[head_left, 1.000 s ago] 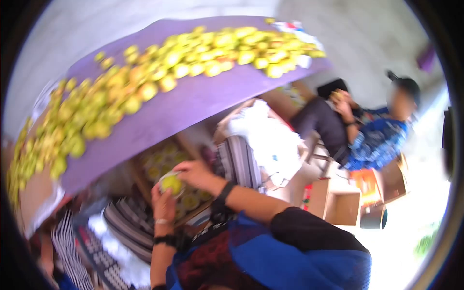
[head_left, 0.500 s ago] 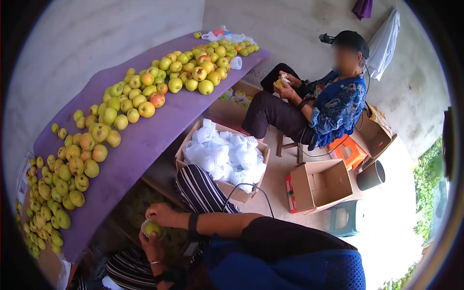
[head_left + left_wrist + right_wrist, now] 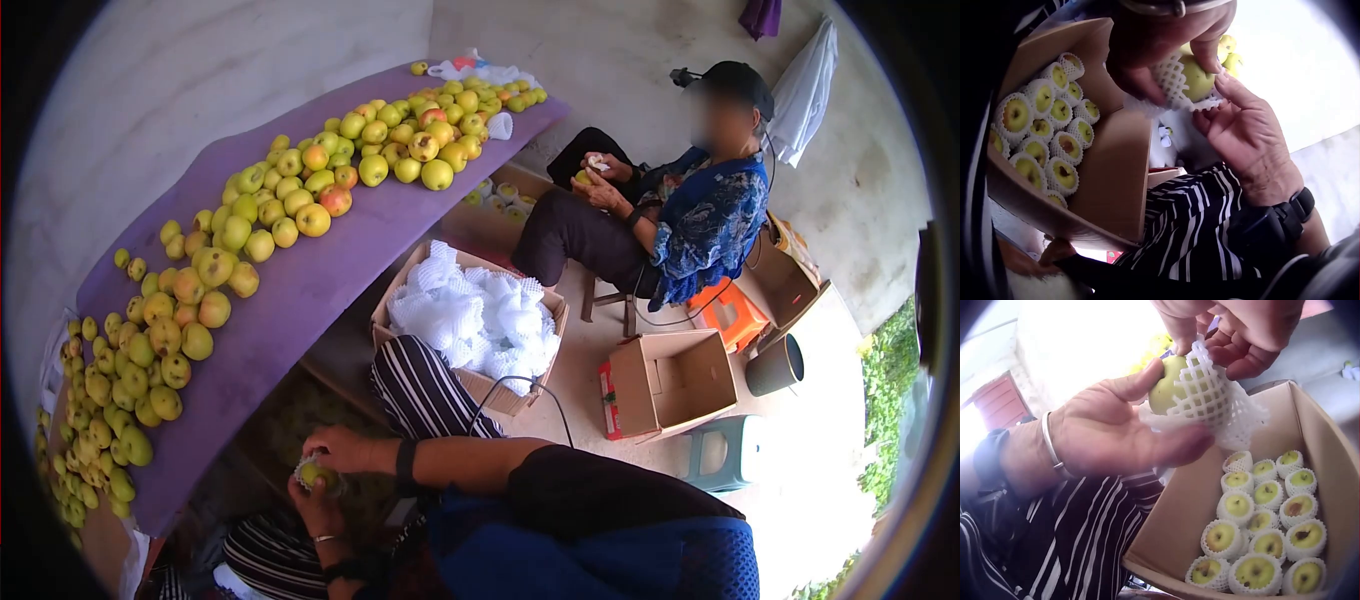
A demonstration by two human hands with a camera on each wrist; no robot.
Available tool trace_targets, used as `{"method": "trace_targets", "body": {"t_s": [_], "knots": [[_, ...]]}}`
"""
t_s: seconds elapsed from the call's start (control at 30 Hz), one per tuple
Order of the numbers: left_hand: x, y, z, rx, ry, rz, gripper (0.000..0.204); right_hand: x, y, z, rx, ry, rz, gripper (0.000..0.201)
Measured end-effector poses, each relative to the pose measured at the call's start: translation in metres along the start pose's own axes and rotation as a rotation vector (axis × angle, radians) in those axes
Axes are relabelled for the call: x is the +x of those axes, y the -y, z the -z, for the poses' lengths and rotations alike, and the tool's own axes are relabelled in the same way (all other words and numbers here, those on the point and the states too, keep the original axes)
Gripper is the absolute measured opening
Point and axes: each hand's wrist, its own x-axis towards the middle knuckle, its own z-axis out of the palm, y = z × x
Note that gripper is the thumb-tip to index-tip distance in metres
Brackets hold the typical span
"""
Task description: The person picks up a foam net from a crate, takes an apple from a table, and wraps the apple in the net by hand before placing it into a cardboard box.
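In the right wrist view a yellow-green apple (image 3: 1165, 387) sits partly inside a white foam net (image 3: 1200, 394). My left hand (image 3: 1116, 428) holds it from below, thumb on the apple's side. The fingers of my right hand (image 3: 1241, 331) pinch the net's upper edge. The left wrist view shows the same apple (image 3: 1197, 78) between my left hand (image 3: 1154, 50) and right hand (image 3: 1247, 131). Beneath the hands, a cardboard box (image 3: 1166, 537) holds rows of netted apples (image 3: 1255, 573). In the head view both hands are low at the left, over the dim box.
A purple-covered table (image 3: 300, 290) carries a long heap of apples (image 3: 215, 267). Right of it stand a box of white foam nets (image 3: 470, 310), an open carton (image 3: 670, 385), a green stool (image 3: 722, 450) and a dark bin (image 3: 773, 365). Another person (image 3: 700, 220) sits behind, holding an apple.
Since one second ago the head view has swung and steadied, bringing the seated person nearer the centre. Both hands still hold the apple, and the net now covers more of it in the head view.
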Motion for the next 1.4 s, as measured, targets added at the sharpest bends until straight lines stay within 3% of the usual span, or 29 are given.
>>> {"method": "trace_targets", "body": {"t_s": [0.13, 0.2, 0.3, 0.53, 0.6, 0.83, 0.87, 0.93, 1.0, 1.03, 1.1, 1.13, 1.23, 1.4], "knots": [[-0.001, -0.001, -0.006, 0.028, -0.037, -0.034, 0.051, 0.000, -0.006, -0.001, 0.110, -0.062, 0.038, 0.020], [0.000, -0.001, -0.008, 0.035, -0.067, -0.056, 0.046, 0.001, -0.009, 0.000, 0.193, 0.031, -0.142, 0.021], [-0.003, -0.002, -0.014, 0.024, -0.131, -0.041, 0.044, 0.002, -0.009, 0.003, 0.239, 0.111, -0.257, 0.020], [0.003, 0.008, -0.003, 0.084, -0.167, -0.020, 0.042, 0.005, -0.006, 0.003, 0.219, 0.124, -0.252, 0.017], [0.003, 0.006, -0.004, 0.077, -0.182, -0.013, 0.041, 0.004, -0.005, 0.002, 0.220, 0.055, -0.189, 0.017], [-0.010, -0.022, -0.030, 0.048, -0.210, 0.010, 0.047, 0.004, 0.006, 0.007, 0.211, 0.103, -0.191, 0.017], [-0.008, -0.021, -0.027, 0.047, -0.211, 0.008, 0.047, 0.004, 0.007, 0.008, 0.166, 0.151, -0.093, 0.020], [-0.007, -0.017, -0.020, -0.250, -0.018, 0.063, 0.054, 0.001, 0.010, 0.007, 0.121, 0.201, 0.005, 0.023], [-0.007, -0.014, -0.018, -0.282, -0.032, 0.054, 0.052, -0.004, 0.014, 0.001, -0.042, 0.173, 0.325, 0.030], [-0.008, -0.014, -0.018, -0.315, -0.046, 0.047, 0.050, -0.005, 0.019, -0.001, -0.042, 0.173, 0.325, 0.030], [-0.007, -0.013, -0.019, -0.278, -0.100, 0.054, 0.048, -0.008, 0.027, -0.001, 0.444, 0.258, -0.005, 0.032], [-0.006, -0.014, -0.020, -0.238, -0.152, 0.061, 0.047, -0.006, 0.024, -0.001, 0.445, 0.255, -0.003, 0.032], [-0.005, -0.013, -0.014, -0.319, -0.135, 0.094, 0.046, 0.004, -0.008, 0.003, 0.289, -0.133, -0.168, 0.026], [-0.006, -0.015, -0.016, -0.338, -0.089, 0.120, 0.044, 0.010, -0.042, 0.002, 0.383, -0.184, -0.288, 0.030]]}}
